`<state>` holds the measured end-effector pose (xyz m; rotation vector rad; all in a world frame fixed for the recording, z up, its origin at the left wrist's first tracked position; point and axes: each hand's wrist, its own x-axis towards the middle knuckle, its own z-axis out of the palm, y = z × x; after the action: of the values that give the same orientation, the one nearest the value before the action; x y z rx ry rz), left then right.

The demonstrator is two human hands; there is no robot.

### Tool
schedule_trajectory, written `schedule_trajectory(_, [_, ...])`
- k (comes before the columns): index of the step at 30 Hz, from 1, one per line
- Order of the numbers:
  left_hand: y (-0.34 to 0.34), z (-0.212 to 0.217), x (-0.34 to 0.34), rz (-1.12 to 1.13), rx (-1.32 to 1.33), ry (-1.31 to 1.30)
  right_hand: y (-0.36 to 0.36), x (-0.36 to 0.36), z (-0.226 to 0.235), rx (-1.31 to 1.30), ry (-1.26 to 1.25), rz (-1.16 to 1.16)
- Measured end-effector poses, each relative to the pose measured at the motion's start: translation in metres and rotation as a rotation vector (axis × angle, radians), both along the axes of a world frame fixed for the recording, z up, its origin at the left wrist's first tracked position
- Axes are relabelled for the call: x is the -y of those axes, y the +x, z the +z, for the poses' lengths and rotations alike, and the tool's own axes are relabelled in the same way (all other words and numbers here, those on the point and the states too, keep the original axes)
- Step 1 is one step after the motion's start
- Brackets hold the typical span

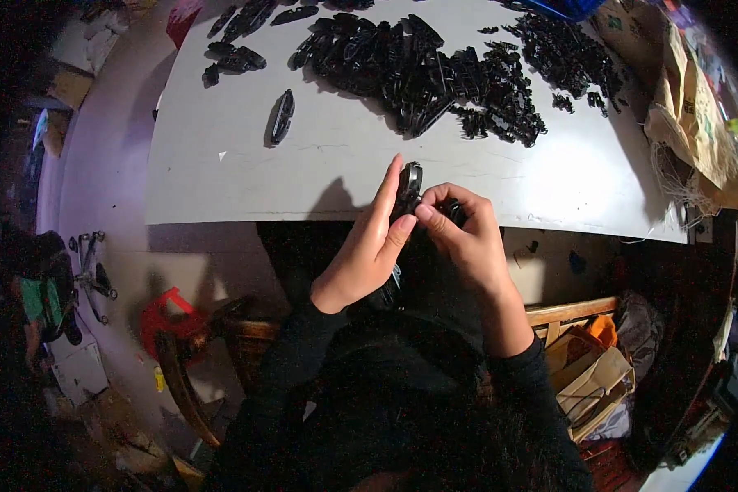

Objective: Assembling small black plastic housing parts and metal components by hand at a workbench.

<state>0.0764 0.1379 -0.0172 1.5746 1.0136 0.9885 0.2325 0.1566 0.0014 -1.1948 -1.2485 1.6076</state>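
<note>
Over the table's near edge, my left hand (359,256) holds a glossy black oval plastic piece (411,179), shaped like a hair clip part, between straight fingers and thumb. My right hand (472,238) pinches at the lower end of that piece with thumb and forefinger; whatever lies between those fingertips is too small to make out. Some dark small pieces (453,211) show within its curled fingers. A single long pointed black piece (281,117) lies by itself on the white table (221,184). Beyond it is a heap of similar black pieces (369,61).
Small black toothed parts (566,57) form a pile at the far right, beside a blue container (570,8). A brown sack (689,123) with loose threads hangs at the right edge. Below are a wooden crate (578,312) and a red stool (172,321).
</note>
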Motion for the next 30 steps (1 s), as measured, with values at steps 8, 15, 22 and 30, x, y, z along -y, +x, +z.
schedule_trajectory(8, [0.000, 0.010, 0.007, -0.063, 0.112, -0.258, -0.001, -0.003, -0.008, 0.004, 0.011, 0.025])
schedule_trajectory(15, [-0.038, -0.009, -0.046, 0.386, -0.482, 0.535, 0.026, -0.022, -0.030, -0.491, -0.065, -0.422])
schedule_trajectory(22, [-0.093, -0.025, -0.093, 0.798, -1.036, 0.427, 0.029, -0.080, -0.023, 0.808, 0.685, -0.282])
schedule_trajectory(30, [-0.065, -0.035, -0.072, 0.605, -0.455, 0.240, 0.033, -0.076, -0.026, 1.318, 0.634, -0.056])
